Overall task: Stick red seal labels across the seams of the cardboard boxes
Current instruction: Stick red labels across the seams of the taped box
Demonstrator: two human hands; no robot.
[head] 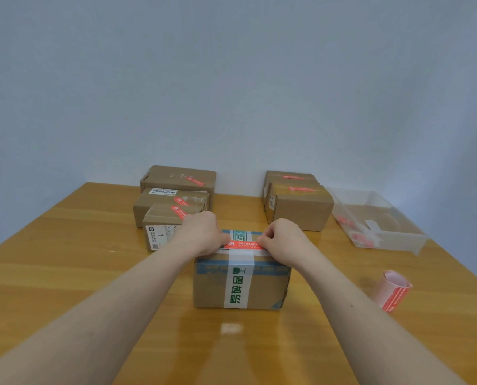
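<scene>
Your wooden table [65, 273] runs back to the wall, its far edge lined with sealed boxes: a group of three cardboard boxes [176, 198] at back left and two stacked boxes [298, 201] at back right, each with a red label already on top. A bare strip of tabletop lies between those groups, and wide bare wood spreads to your left and in front of the near box. On your right the room is tighter: a clear plastic tray [379, 220] sits near the right edge, and closer to you a curled strip of red label backing [395, 290] stands on the wood. The box you are working on [243, 284] sits centred, apart from the others, with white tape printed in green running over its front and top. The red seal label [244, 243] lies across the top near the front edge, directly between your hands. Your left hand [201, 234] has its fingers curled at the label's left end, and your right hand [281, 237] is curled at its right end; both seem to pinch the label, though the fingertips are hard to make out.
</scene>
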